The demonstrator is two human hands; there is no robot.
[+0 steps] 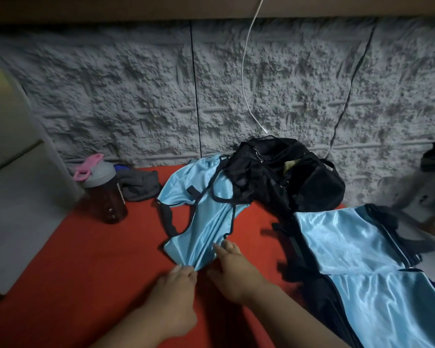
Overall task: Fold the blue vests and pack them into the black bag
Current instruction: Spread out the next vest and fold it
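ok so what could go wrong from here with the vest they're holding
The vest is slippery satin pinched only at its near hem by the left hand, with the right hand beside it, so it may bunch instead of folding flat. Its black straps lie against the bag and could snag. The bottle stands close by.

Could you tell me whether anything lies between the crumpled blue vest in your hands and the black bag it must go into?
Nothing visible does: the crumpled shiny blue vest with black trim already reaches the black fabric bag. The left hand pinches its near corner.
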